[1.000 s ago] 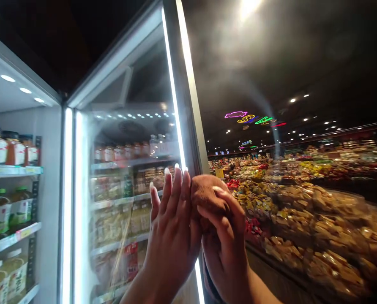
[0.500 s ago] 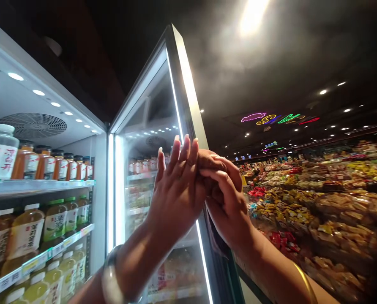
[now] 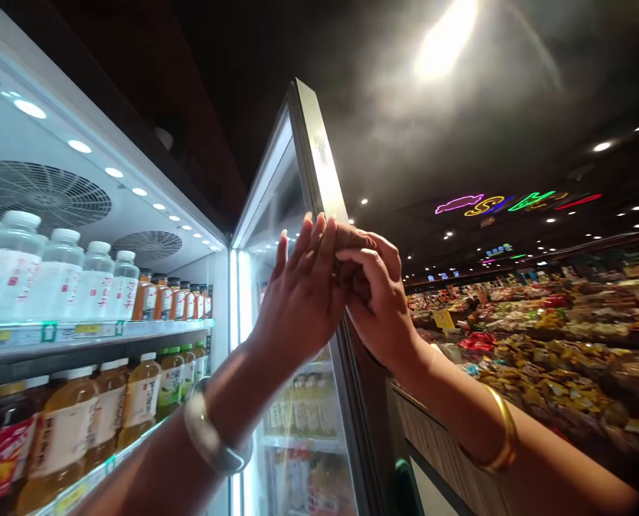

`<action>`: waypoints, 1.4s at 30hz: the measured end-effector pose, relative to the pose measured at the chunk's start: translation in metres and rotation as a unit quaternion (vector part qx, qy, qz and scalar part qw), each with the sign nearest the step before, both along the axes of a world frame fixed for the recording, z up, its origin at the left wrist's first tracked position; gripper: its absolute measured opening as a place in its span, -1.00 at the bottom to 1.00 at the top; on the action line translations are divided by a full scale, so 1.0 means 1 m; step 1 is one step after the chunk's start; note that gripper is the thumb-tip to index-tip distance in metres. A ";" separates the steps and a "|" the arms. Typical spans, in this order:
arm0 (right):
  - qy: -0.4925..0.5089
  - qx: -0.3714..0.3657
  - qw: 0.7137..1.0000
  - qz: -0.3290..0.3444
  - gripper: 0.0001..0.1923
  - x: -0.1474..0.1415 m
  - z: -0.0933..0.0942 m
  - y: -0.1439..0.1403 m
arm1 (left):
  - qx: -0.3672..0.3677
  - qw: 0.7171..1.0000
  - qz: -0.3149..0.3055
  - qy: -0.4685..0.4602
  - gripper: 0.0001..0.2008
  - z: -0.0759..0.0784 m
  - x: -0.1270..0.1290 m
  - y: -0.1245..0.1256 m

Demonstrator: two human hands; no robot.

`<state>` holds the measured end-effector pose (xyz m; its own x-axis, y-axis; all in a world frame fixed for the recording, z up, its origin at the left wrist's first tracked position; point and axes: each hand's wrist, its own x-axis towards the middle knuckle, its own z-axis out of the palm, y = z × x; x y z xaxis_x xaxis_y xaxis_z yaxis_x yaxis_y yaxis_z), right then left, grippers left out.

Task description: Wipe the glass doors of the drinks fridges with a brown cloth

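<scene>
- The left hand point(image 3: 301, 301) is raised flat against the inner face of the open glass cooler door with a silver metal frame point(image 3: 319, 165); its fingers point(image 3: 316, 240) are straight and pressed close together, pointing up along the lit door edge, clamped on nothing.
- The right hand point(image 3: 378, 301) is on the other side of that door edge, its fingers point(image 3: 362, 259) curled together over a brown cloth-like wad point(image 3: 354, 236) that it presses against the frame; what the wad is cannot be told for certain.
- The two hands touch each other at the door edge, about halfway up the door.
- A silver bangle point(image 3: 212, 437) circles the left wrist, a gold bangle point(image 3: 499, 437) the right forearm.
- To the left, the lit cooler's top shelf point(image 3: 83, 331) carries white-capped clear bottles point(image 3: 61, 276) and, farther back, orange juice bottles point(image 3: 166, 297); the shelf below carries amber drink bottles with pale labels point(image 3: 102, 412).
- To the right, well apart from the hands, are store bins of packaged snacks point(image 3: 556, 365), with coloured neon signs point(image 3: 507, 203) under the dark ceiling.
</scene>
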<state>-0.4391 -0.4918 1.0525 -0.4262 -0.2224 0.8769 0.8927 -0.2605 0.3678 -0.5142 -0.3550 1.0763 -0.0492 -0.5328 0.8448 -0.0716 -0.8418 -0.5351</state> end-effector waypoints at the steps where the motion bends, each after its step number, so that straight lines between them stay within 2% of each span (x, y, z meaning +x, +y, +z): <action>1: -0.008 -0.001 1.000 0.003 -0.54 -0.002 0.004 0.005 | 0.002 1.000 0.014 -0.003 -0.33 0.002 -0.006 0.003; 3: -0.040 -0.009 0.999 0.017 -0.55 -0.004 0.030 0.016 | -0.015 0.999 0.048 -0.005 -0.33 0.020 -0.019 0.010; 6: -0.069 -0.011 0.996 0.057 -0.60 -0.014 0.084 0.037 | -0.071 0.990 0.123 0.010 -0.32 0.059 -0.045 0.018; 8: -0.068 -0.009 0.994 0.090 -0.63 -0.024 0.102 0.051 | -0.097 0.980 0.174 0.025 -0.31 0.074 -0.064 0.023; 10: -0.068 -0.011 0.990 0.122 -0.64 -0.035 0.094 0.063 | -0.092 0.972 0.212 0.031 -0.29 0.071 -0.082 0.030; 13: -0.067 -0.018 0.982 0.176 -0.64 -0.051 0.064 0.078 | -0.065 0.962 0.263 0.035 -0.27 0.049 -0.108 0.042; 15: -0.072 -0.028 0.974 0.212 -0.66 -0.062 0.056 0.091 | -0.067 0.951 0.300 0.043 -0.26 0.041 -0.125 0.047; 17: -0.083 -0.034 0.965 0.248 -0.73 -0.073 0.067 0.108 | -0.097 0.934 0.340 0.051 -0.25 0.045 -0.145 0.049; 20: -0.094 -0.028 0.946 0.310 -0.78 -0.093 0.095 0.143 | -0.146 0.900 0.407 0.051 -0.23 0.064 -0.174 0.052; 22: -0.092 -0.026 0.930 0.355 -0.78 -0.109 0.099 0.166 | -0.145 0.889 0.432 0.044 -0.23 0.069 -0.194 0.057; 24: -0.078 -0.031 0.916 0.393 -0.79 -0.125 0.085 0.182 | -0.136 0.877 0.459 0.037 -0.23 0.060 -0.214 0.064; 26: -0.066 -0.037 0.899 0.431 -0.81 -0.138 0.058 0.195 | -0.130 0.852 0.505 0.035 -0.24 0.039 -0.233 0.070; 30: -0.054 -0.060 0.856 0.511 -0.79 -0.159 -0.008 0.228 | -0.100 0.779 0.618 0.044 -0.23 -0.017 -0.261 0.079; 33: -0.026 -0.099 0.835 0.541 -0.70 -0.173 -0.055 0.261 | -0.092 0.720 0.685 0.066 -0.26 -0.056 -0.278 0.086; 36: -0.008 -0.141 0.820 0.555 -0.61 -0.190 -0.089 0.295 | -0.079 0.666 0.735 0.099 -0.28 -0.080 -0.291 0.094; 38: -0.009 -0.150 0.815 0.560 -0.62 -0.202 -0.093 0.313 | -0.081 0.637 0.758 0.113 -0.29 -0.080 -0.298 0.100; 39: -0.008 -0.149 0.814 0.561 -0.65 -0.208 -0.087 0.320 | -0.086 0.624 0.767 0.118 -0.30 -0.075 -0.300 0.102; 40: -0.006 -0.145 0.815 0.560 -0.68 -0.213 -0.075 0.325 | -0.093 0.612 0.776 0.121 -0.29 -0.065 -0.302 0.104; 42: 0.003 -0.140 0.822 0.552 -0.74 -0.221 -0.037 0.330 | -0.109 0.590 0.792 0.113 -0.28 -0.035 -0.301 0.106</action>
<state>-0.6599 -0.1617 1.0154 -0.0949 -0.2590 0.9612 0.5299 0.8043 0.2690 -0.8156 -0.2489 1.0415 0.4914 0.3639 0.7912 0.8485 0.0047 -0.5292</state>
